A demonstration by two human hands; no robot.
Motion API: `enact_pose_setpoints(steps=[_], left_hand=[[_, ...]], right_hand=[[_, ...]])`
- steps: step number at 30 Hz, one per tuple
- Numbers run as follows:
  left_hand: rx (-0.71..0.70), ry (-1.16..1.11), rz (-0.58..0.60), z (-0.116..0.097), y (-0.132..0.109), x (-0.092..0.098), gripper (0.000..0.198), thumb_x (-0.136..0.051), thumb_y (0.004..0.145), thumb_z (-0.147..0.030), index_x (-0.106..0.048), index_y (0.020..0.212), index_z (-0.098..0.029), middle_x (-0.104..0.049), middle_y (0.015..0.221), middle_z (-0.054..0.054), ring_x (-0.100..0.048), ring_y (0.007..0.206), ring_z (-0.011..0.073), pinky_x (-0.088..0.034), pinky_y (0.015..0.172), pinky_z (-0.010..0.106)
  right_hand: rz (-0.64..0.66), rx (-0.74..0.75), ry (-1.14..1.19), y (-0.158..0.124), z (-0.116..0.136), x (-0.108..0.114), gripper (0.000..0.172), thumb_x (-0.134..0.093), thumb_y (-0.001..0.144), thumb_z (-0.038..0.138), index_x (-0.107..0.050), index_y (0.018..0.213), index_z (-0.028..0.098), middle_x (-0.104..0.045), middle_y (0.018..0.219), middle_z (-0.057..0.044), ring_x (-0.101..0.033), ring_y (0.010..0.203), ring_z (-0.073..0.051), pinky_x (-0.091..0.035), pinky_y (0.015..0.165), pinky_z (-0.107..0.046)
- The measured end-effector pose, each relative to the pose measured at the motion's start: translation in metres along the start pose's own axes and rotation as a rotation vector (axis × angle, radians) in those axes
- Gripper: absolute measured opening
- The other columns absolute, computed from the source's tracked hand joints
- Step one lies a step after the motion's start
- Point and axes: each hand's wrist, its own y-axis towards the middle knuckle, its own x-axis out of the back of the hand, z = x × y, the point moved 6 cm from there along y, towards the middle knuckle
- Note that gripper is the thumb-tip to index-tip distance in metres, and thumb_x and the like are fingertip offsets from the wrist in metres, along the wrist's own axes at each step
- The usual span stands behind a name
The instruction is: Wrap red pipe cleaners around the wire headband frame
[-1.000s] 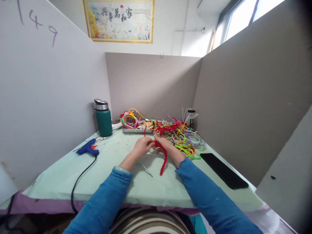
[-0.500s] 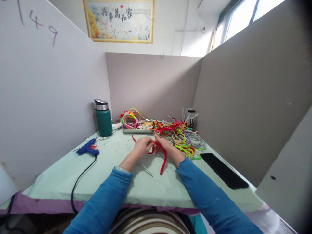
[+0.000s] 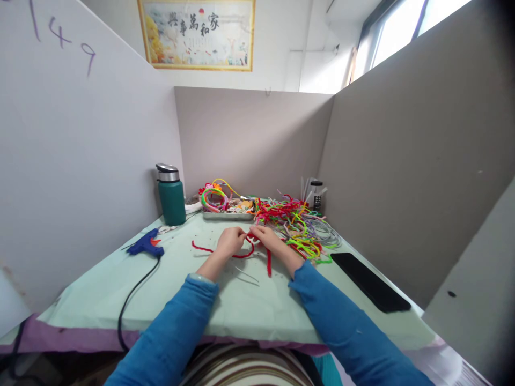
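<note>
My left hand (image 3: 231,241) pinches a red pipe cleaner (image 3: 243,257) that loops below the fingers, with a tail stretching out to the left. Close beside it, my right hand (image 3: 267,238) is closed on the red pipe cleaner too, and a red end hangs down below the palm. The fingertips of both hands nearly meet, and the red stems cross between them. Whether this is one stem or two is hidden by the fingers. On the table just below lies a thin whitish stick or wire (image 3: 247,275).
A heap of coloured pipe cleaners (image 3: 289,214) lies behind my right hand. Behind the left one is a metal tray (image 3: 229,216) of small pieces. A blue glue gun (image 3: 147,244) and green bottle (image 3: 171,201) stand left; a black phone (image 3: 370,281) lies right.
Both hands have shifted slightly left, with the fingertips closer together. The red tail now reaches farther left, a loop shows below the left hand, and the end under the right hand hangs straighter.
</note>
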Motion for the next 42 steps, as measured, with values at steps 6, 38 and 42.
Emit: enact_pose_setpoints(steps=[6, 38, 42], left_hand=[[0.124, 0.028, 0.016, 0.010, 0.000, 0.001, 0.027, -0.048, 0.080, -0.029, -0.071, 0.086, -0.015, -0.070, 0.089, 0.011, -0.060, 0.080, 0.0180, -0.038, 0.065, 0.024], [0.262, -0.443, 0.149, 0.019, 0.000, -0.012, 0.027, -0.053, 0.075, -0.032, -0.067, 0.082, -0.010, -0.058, 0.058, 0.000, -0.037, 0.040, 0.0066, -0.028, 0.041, 0.021], [0.239, -0.401, 0.158, 0.018, 0.000, -0.011, 0.026, -0.051, 0.076, -0.030, -0.067, 0.081, -0.011, -0.058, 0.058, 0.000, -0.038, 0.040, 0.0071, -0.029, 0.042, 0.022]], right_hand=[[-0.175, 0.421, -0.401, -0.008, 0.028, 0.005, 0.020, -0.060, 0.079, 0.038, -0.063, 0.074, 0.018, -0.060, 0.081, -0.004, -0.051, 0.083, -0.016, -0.039, 0.077, -0.029], [0.016, 0.432, -0.520, -0.012, 0.026, -0.010, 0.020, -0.053, 0.076, 0.012, -0.063, 0.059, 0.017, -0.062, 0.087, -0.005, -0.054, 0.080, -0.015, -0.040, 0.075, -0.028], [0.017, 0.427, -0.526, -0.012, 0.026, -0.010, 0.020, -0.053, 0.076, 0.014, -0.063, 0.059, 0.017, -0.062, 0.084, -0.005, -0.054, 0.079, -0.015, -0.041, 0.073, -0.027]])
